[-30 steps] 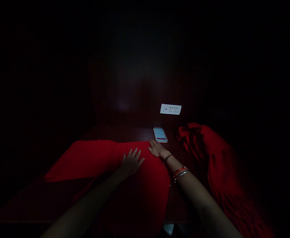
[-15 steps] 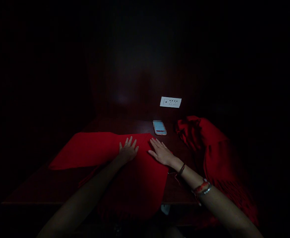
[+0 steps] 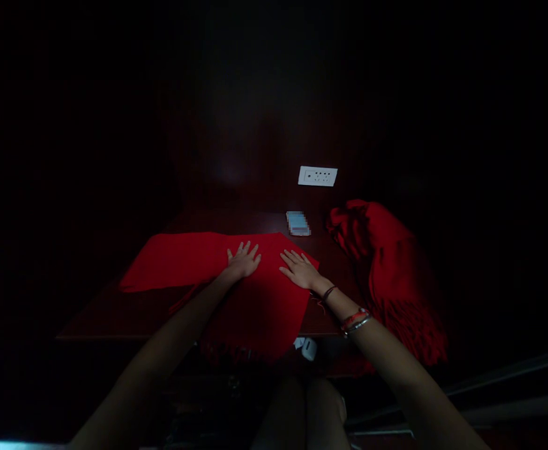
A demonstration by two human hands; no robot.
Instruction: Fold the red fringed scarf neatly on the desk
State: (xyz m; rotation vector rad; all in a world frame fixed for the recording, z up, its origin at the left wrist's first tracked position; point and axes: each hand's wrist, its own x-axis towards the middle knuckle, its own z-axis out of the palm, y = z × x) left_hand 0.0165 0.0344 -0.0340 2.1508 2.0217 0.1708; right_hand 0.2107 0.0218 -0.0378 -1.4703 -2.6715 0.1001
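Note:
A red fringed scarf [image 3: 259, 306] lies spread on the dark wooden table, with one part reaching out to the left and its fringed end hanging over the front edge. My left hand [image 3: 244, 260] rests flat on its upper middle, fingers spread. To the right, my right hand [image 3: 299, 270] also presses flat on the cloth near its right corner, fingers stretched out. Neither hand grips anything. Bracelets circle my right wrist and forearm.
A second red fringed cloth [image 3: 390, 262] lies heaped at the table's right side. Behind the scarf is a phone [image 3: 298, 224], its screen blurred. A white socket plate [image 3: 317, 176] is on the wall. A small white object [image 3: 308, 349] shows below the table's front edge [image 3: 114, 337].
The view has tilted down, so everything sits higher in the picture and my legs now show. Both hands stay flat on the scarf, with little shift.

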